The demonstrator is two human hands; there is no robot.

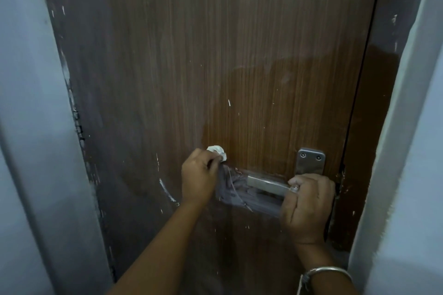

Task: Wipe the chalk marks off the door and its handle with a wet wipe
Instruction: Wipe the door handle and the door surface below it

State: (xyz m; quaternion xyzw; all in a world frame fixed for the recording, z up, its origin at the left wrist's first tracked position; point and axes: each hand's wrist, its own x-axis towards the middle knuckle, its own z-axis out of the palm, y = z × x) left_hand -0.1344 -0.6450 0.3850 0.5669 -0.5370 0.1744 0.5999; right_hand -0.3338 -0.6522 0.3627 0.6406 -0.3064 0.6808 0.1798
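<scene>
Brown door: left hand pinches the wet wipe in its fingers. The right hand grips the handle, likely shielding chalk there. The chalk arc at eight o'clock could be missed.

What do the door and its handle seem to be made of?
Door: wood or wood-look laminate, judging by brown vertical grain, matte. Handle: metal, probably brushed steel, grey with dull sheen; its plate shows two screws.
</scene>
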